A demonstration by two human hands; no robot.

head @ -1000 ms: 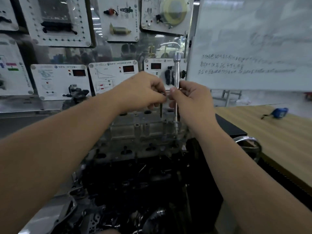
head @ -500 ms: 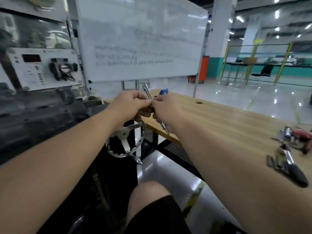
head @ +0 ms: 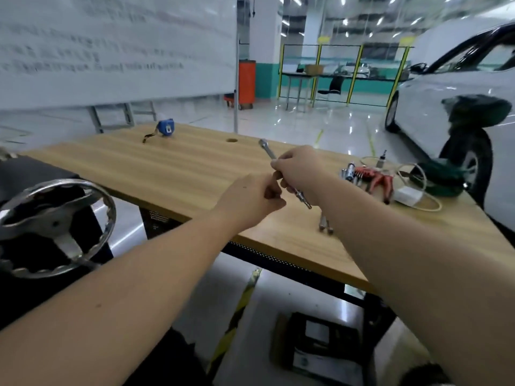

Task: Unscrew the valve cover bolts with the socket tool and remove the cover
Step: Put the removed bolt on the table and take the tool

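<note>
Blurring much of the scene, the wide lens leaves the writing on the whiteboard [head: 111, 48] unreadable and cuts off the white car [head: 457, 87] at the right edge. Neither the valve cover nor its bolts appear anywhere in this view. The curled fingers of the left hand [head: 250, 200] close toward the palm, and whether they pinch something small (a bolt, perhaps) cannot be told.

The socket tool [head: 302, 196], a slim silver rod, runs slantwise through the right hand [head: 299, 169]: its upper end sticks out above the knuckles, pointing up and away, while its lower tip pokes out below the palm, angled down toward the bench [head: 167, 168]. The middle of the shaft is hidden inside the grip. The right hand wraps its fingers round the tool and holds it in the air above the wood. The left hand hangs just beside it, lower and nearer the person, its thumb side close to the right hand's fingertips.

Both forearms reach forward from the bottom corners, bare, converging over the bench's near edge. On the bench lie two short metal pieces [head: 325, 224] below the right wrist, a cluster of red-handled tools [head: 373, 178] and a white charger with cable [head: 405, 194] farther right, and a blue tape measure [head: 166, 127] well apart at the far side. A chrome handwheel [head: 55, 227] stands at the left.
</note>
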